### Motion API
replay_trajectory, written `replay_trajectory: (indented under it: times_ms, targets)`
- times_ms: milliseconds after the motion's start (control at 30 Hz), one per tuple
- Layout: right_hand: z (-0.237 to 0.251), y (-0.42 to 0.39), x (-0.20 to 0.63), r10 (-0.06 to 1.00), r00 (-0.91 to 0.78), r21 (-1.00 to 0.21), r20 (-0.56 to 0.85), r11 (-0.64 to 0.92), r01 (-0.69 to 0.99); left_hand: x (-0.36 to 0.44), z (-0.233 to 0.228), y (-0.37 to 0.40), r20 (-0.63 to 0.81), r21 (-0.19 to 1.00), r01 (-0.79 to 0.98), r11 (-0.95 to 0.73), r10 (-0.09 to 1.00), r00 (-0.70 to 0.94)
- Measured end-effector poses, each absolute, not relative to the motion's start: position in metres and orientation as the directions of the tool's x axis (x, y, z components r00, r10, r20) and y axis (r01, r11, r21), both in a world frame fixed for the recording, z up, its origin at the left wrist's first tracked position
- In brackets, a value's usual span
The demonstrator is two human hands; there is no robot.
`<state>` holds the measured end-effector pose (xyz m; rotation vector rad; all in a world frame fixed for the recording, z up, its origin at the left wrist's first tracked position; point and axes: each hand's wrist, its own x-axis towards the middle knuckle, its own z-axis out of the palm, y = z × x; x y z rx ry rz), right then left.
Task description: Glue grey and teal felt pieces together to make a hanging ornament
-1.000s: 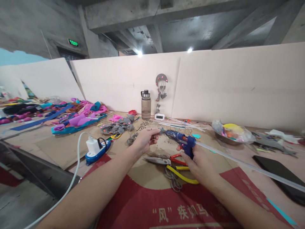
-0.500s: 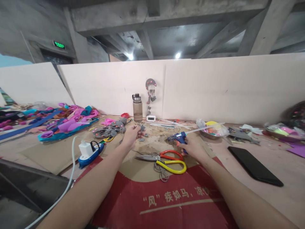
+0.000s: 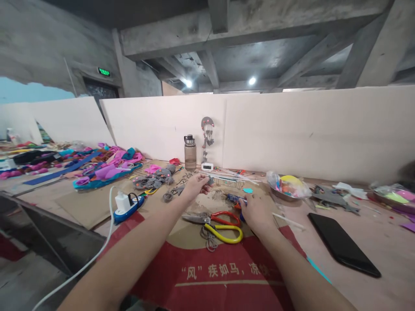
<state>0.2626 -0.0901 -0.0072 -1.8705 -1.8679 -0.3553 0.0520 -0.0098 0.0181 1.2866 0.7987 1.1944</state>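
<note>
My left hand [image 3: 197, 186] is closed, pinching a small grey felt piece [image 3: 211, 181] between its fingertips above the cardboard. To its right, my right hand [image 3: 256, 211] is wrapped round a blue hot glue gun [image 3: 234, 198], low over the cardboard. The gun's handle is mostly hidden by the hand, and a translucent glue stick [image 3: 289, 221] sticks out behind it. Large scissors [image 3: 223, 226] with one red and one yellow handle lie between my forearms, blades to the left. Grey cord [image 3: 210, 241] is bunched under them.
Grey felt pieces [image 3: 154, 178] lie left, near a blue power strip [image 3: 129, 210] with a white plug. A bottle [image 3: 190, 154], a small clock [image 3: 207, 166] and a hanging moon ornament [image 3: 208, 125] are at the back. Right are a bowl [image 3: 287, 196] and a phone [image 3: 343, 244].
My right hand has lowered and turned the glue gun, so its stick slants down to the right. A teal scrap shows beyond it. My left hand still pinches the felt piece; the view has shifted.
</note>
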Motion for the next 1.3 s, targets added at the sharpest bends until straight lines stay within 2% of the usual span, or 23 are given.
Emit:
replay_trajectory:
  times_ms: [133,233,400,700,900,1167,1300]
  targets:
    - [-0.004,-0.091,0.249,0.863,0.017,-0.476,0.505,0.262,0.839,0.056,0.004,-0.017,0.227,0.948,-0.264,-0.176,0.958,0.175]
    - [-0.007,-0.091,0.239,0.86,0.017,-0.579,0.509,0.328,0.746,0.052,-0.002,-0.02,0.265,0.932,-0.301,-0.2,0.945,0.191]
    - [-0.013,-0.091,0.233,0.81,-0.071,-0.538,0.582,0.45,0.713,0.046,-0.003,-0.016,0.252,0.9,-0.398,-0.176,0.957,0.146]
    - [-0.021,-0.094,0.222,0.817,-0.188,-0.534,0.545,0.511,0.674,0.031,0.004,-0.012,0.158,0.871,-0.485,-0.08,0.98,0.122]
    - [-0.015,-0.097,0.216,0.803,-0.163,-0.533,0.573,0.516,0.671,0.031,0.007,-0.016,0.188,0.883,-0.461,-0.089,0.966,0.174]
    - [-0.008,-0.096,0.213,0.767,-0.051,-0.443,0.64,0.423,0.79,0.041,0.009,-0.02,0.181,0.898,-0.437,-0.048,0.946,0.27]
    - [0.011,-0.089,0.204,0.759,-0.074,-0.457,0.646,0.463,0.759,0.043,0.006,-0.021,0.176,0.913,-0.406,-0.041,0.938,0.3]
